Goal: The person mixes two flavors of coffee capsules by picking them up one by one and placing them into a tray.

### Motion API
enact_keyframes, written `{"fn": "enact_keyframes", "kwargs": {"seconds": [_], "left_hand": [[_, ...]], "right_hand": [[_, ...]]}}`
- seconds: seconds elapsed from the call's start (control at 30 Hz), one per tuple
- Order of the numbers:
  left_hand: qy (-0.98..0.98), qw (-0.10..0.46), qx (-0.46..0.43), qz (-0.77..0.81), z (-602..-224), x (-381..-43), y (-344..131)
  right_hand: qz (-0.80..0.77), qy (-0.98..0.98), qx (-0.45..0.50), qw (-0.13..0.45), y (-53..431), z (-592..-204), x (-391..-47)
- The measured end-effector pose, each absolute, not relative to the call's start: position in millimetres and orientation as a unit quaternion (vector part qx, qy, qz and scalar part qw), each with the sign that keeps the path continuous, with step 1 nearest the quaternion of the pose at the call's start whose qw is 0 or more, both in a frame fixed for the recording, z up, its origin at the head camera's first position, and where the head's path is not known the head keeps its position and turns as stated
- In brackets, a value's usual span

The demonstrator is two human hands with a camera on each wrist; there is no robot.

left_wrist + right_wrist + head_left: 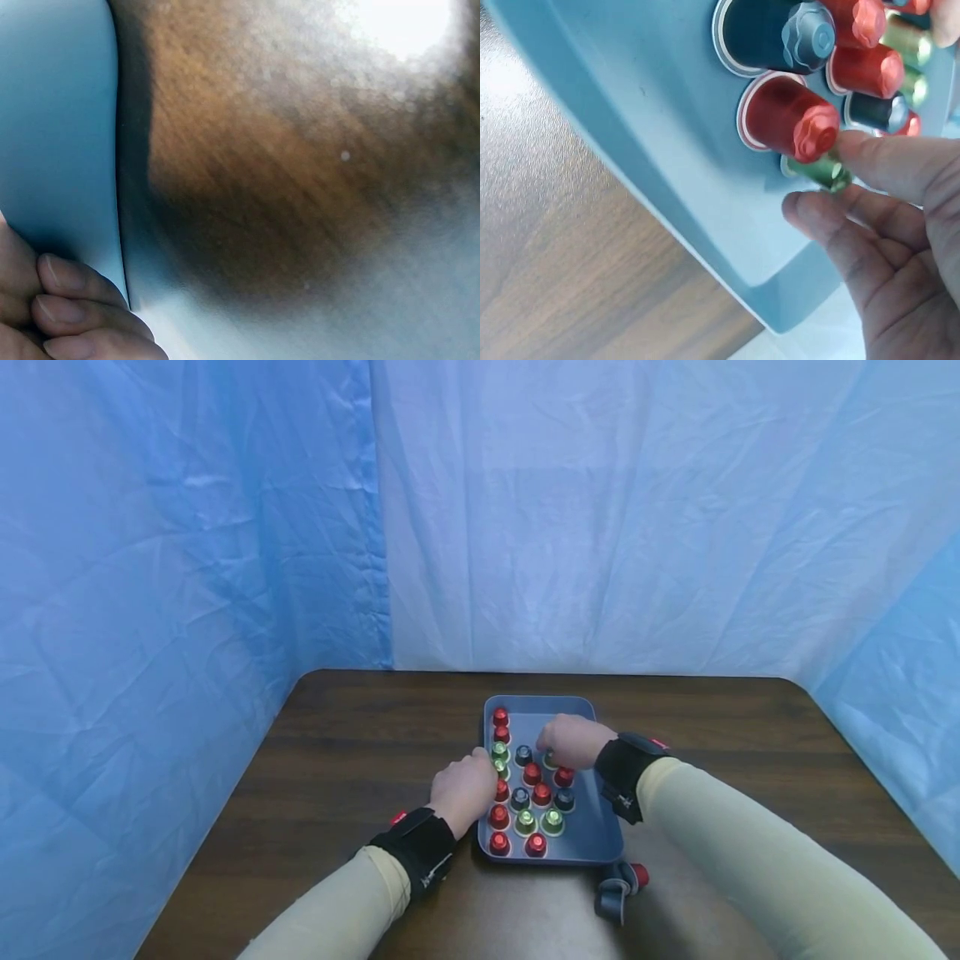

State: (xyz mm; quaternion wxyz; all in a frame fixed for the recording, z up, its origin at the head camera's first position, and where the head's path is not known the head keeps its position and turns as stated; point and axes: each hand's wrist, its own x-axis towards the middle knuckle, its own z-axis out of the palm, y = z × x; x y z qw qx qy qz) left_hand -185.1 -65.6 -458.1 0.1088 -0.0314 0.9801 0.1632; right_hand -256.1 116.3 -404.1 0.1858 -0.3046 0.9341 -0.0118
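The grey-blue tray (pixel 596 843) holds red, green and dark coffee capsules, standing with narrow ends up. My left hand (pixel 463 789) grips the tray's left rim; its curled fingers (pixel 71 311) show against the outer wall (pixel 60 120) in the left wrist view. Over the tray's right half is my right hand (pixel 576 742). In the right wrist view its thumb and index finger are spread near a green capsule (pixel 821 171). A red capsule (pixel 787 116) partly covers that green one, and a dark capsule (pixel 772 36) stands beside the red. Contact between fingertips and capsule cannot be made out.
A dark strap-like object with a red end (pixel 618 889) lies on the brown wooden table (pixel 337 752), close to the tray's near right corner. Blue sheets (pixel 525 527) hang behind the table and at its sides.
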Motion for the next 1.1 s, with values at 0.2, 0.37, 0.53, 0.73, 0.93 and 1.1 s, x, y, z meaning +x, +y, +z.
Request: {"fn": "enact_keyframes", "kwargs": {"seconds": [0.2, 0.37, 0.53, 0.73, 0.93, 1.1], "left_hand": [[0.981, 0.103, -0.028, 0.16, -459.7, -185.7, -64.9], [0.98, 0.106, -0.033, 0.164, -460.0, -185.8, -64.8], [0.979, 0.107, -0.036, 0.168, -459.1, -184.8, -64.9], [0.979, 0.108, -0.041, 0.171, -459.0, -184.7, -64.1], [0.98, 0.106, -0.039, 0.164, -458.8, -184.7, -62.8], [0.981, 0.108, -0.042, 0.155, -459.2, -184.7, -62.1]], "right_hand": [[-0.024, 0.939, -0.289, 0.186, 120.6, -394.0, -250.7], [-0.02, 0.937, -0.294, 0.186, 123.7, -388.1, -247.8], [-0.024, 0.935, -0.3, 0.186, 126.8, -376.8, -240.7], [-0.021, 0.934, -0.322, 0.151, 135.5, -365.6, -232.3], [-0.024, 0.934, -0.335, 0.12, 149.1, -360.4, -224.8], [-0.036, 0.936, -0.338, 0.095, 160.9, -360.7, -217.8]]}}
